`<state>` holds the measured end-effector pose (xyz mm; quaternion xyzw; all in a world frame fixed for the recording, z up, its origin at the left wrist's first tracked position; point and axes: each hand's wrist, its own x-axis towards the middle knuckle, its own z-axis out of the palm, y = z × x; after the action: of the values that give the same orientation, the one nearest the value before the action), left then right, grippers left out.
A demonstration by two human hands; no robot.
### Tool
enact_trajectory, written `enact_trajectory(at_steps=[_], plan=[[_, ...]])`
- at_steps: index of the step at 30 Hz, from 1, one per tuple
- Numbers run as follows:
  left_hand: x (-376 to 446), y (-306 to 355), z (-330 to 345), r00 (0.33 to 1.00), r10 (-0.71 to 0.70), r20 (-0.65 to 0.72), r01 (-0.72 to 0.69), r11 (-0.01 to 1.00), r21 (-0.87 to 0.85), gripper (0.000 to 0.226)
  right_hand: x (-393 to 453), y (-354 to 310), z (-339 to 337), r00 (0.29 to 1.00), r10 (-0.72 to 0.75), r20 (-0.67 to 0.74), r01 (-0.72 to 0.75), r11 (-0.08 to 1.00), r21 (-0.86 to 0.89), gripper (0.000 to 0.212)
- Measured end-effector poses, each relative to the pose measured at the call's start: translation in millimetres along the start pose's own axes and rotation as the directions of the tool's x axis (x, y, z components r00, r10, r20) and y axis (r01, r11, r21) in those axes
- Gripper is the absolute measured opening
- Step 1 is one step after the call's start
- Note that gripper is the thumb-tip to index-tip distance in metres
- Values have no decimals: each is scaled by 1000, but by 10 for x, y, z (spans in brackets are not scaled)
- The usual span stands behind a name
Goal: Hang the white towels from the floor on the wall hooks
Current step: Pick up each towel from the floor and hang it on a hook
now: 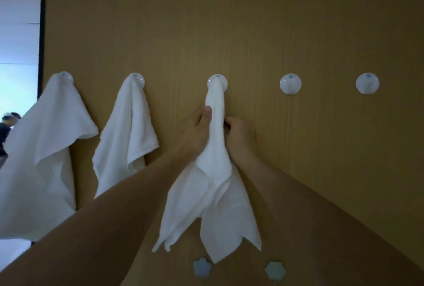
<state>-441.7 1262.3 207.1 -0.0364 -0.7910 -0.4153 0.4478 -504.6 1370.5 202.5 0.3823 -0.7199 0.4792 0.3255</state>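
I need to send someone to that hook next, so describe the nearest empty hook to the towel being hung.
Five round white hooks run in a row across the wooden wall. The first three from the left carry white towels, and both hands grip the third towel. The nearest empty hook is fourth from the left, immediately right of it.

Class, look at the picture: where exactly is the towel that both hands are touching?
In the head view, the towel hangs from the middle hook of five, between the left hand and right hand.
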Motion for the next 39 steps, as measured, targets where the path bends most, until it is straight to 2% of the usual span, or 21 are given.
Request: enact_trajectory(at_steps=[2,6,10,14,18,19,21,23,25,27,30,32,35,39], plan=[[-152,-60,49,999,-49,6,49,998,-34,50,-82,14,19,994,105,-15,-101,984,148,29],[-343,-110,19,989,-143,29,145,983,-109,46,-208,-24,26,987,153,38,-158,973,167,25],[-627,-362,-61,960,-251,124,268,952,-147,61,-474,43,-81,966,247,74,-258,924,281,23],[-966,-649,-113,930,-365,50,368,923,-107,56,-1038,255,-18,937,347,26,-345,913,217,27],[-1405,-909,-103,875,-483,36,484,875,-7,72,-1681,425,255,889,454,58,-458,880,128,25],[-1540,-987,-100,874,-485,25,485,874,0,70,-1835,445,332,882,469,59,-472,873,123,26],[-1819,-1166,-79,894,-448,18,449,893,-32,50,-2138,483,481,888,459,23,-459,883,97,23],[-2096,-1412,-41,881,-472,40,473,880,-35,42,-2456,542,632,889,457,-10,-456,889,40,17],[-2435,-1732,-29,819,-567,84,568,823,14,45,-2817,625,804,861,509,7,-508,861,-14,26],[-2861,-2066,-45,744,-658,112,655,752,74,40,-3237,773,996,810,582,70,-579,814,-54,17],[-3578,-2556,-75,646,-753,125,721,656,224,40,-3949,1035,1305,702,695,156,-666,718,-204,21],[-4081,-2873,-98,550,-824,137,774,564,286,43,-4515,1207,1483,638,743,202,-686,668,-289,24],[-4886,-3303,-93,392,-903,176,829,430,359,45,-5445,1436,1676,498,804,325,-711,593,-378,28],[-5925,-3740,-14,243,-952,187,845,302,441,42,-6686,1675,1818,333,861,385,-721,495,-485,30]])
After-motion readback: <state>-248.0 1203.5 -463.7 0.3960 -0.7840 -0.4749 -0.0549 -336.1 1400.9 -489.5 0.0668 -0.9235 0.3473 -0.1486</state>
